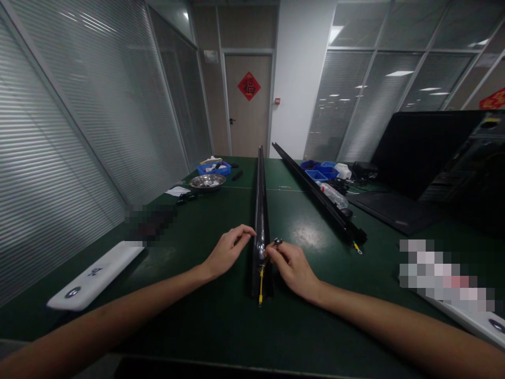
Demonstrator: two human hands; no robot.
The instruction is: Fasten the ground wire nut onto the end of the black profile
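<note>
A long black rail [259, 210] lies lengthwise on the green table, pointing away from me. From its near end comes a short yellow wire [261, 281] with a metal ring terminal. My left hand [226, 251] is at the rail's left side, its fingers stretched out and the fingertips at the rail's edge, holding nothing visible. On the right side, my right hand [294, 267] has thumb and index finger pinched together beside the rail. A small shiny metal piece [278, 241] shows at those fingers; its kind is too small to tell.
A second black rail [319, 195] with a yellow wire lies to the right. Blue bins [325, 169] and a black laptop [394, 210] are beyond it. At left are a metal bowl [207, 182], a blue basket [214, 168] and a white panel [97, 276].
</note>
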